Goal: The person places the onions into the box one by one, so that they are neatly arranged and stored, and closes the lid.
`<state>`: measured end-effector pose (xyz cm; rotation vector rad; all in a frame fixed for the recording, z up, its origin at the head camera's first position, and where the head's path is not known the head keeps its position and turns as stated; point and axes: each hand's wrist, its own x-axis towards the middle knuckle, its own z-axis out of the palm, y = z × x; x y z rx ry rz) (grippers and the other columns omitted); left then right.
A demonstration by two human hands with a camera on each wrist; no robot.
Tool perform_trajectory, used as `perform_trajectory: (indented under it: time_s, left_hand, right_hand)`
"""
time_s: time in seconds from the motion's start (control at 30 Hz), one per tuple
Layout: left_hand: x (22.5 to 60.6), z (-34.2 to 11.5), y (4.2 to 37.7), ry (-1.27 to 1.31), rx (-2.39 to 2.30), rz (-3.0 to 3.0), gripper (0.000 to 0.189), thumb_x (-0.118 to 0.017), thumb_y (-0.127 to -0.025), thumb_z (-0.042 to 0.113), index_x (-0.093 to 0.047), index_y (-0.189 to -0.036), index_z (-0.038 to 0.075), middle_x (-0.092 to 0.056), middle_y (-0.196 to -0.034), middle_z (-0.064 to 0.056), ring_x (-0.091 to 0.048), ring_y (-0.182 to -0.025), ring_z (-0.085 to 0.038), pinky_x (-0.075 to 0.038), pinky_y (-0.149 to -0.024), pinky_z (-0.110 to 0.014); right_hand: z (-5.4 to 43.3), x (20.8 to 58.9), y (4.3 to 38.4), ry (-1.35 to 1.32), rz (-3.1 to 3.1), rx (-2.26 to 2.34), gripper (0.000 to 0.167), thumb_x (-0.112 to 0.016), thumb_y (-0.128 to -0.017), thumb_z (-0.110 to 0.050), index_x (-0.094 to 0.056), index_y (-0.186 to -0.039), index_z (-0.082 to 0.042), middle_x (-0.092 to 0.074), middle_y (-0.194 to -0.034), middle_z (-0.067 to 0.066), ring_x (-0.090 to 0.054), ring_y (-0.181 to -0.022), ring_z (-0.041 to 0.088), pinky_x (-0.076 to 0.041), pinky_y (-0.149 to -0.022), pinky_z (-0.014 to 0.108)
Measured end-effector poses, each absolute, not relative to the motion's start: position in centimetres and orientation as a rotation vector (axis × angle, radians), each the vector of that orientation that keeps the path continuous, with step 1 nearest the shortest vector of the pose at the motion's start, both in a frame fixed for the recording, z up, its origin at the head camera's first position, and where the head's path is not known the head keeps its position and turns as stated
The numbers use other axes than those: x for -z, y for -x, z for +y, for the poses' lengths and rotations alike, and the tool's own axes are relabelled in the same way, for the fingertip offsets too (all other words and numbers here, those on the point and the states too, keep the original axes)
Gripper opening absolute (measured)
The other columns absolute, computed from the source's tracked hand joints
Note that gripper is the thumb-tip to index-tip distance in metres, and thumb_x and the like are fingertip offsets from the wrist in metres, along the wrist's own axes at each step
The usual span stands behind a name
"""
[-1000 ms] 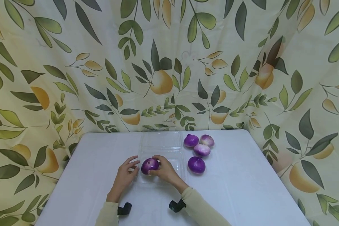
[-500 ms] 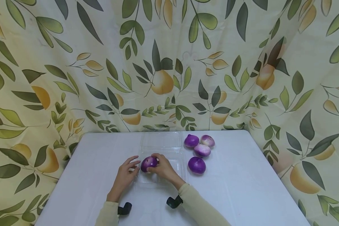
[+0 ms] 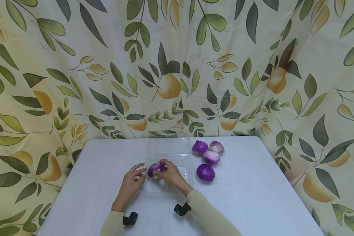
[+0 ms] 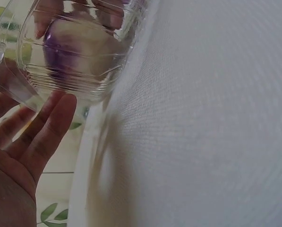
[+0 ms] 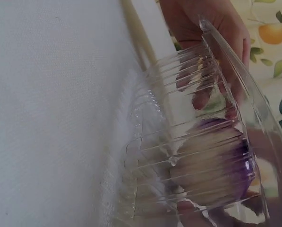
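A peeled red onion (image 3: pixel 154 169) is within the base of a clear plastic clamshell box (image 3: pixel 181 188), at its left side. My right hand (image 3: pixel 173 175) grips this onion between thumb and fingers, from its right. In the left wrist view, the pale and purple onion (image 4: pixel 60 49) shows through the ridged clear wall. My left hand (image 3: pixel 131 184) is at the box's left side with fingers spread and loosely extended, fingertips right at the wall. Through the box in the right wrist view, the onion (image 5: pixel 211 165) appears with its pale side toward the camera.
The box's clear lid (image 3: pixel 168 147) lies folded back behind the base. Right of the box sit several more red onions, the nearest one (image 3: pixel 205 172) apart from a cluster (image 3: pixel 211 157) behind it. A leaf-patterned curtain (image 3: pixel 177 65) hangs behind the white table (image 3: pixel 253 196).
My right hand has shifted slightly away from me and turned the onion, so its dark spot faces farther back. The left hand has stayed in place.
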<state>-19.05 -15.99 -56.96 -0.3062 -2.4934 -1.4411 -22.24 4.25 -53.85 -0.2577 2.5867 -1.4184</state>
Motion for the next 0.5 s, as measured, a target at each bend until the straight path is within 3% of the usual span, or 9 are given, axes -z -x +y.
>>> perform_trajectory:
  time_s: [0.5]
  left_hand:
    - [56.9,-16.0,19.0,0.322,1.457,-2.474,0.027,-0.069,-0.084,-0.003,-0.072,-0.11,-0.002,-0.061,-0.135,-0.009,-0.07,-0.086,-0.02,-0.059,-0.069,-0.019]
  right_hand:
    - [5.7,52.7,22.0,0.263,2.634,1.432,0.057,-0.072,-0.087,-0.033,-0.055,-0.136,-0.01,-0.057,-0.137,0.018,-0.059,-0.12,0.04,-0.053,-0.094,0.052]
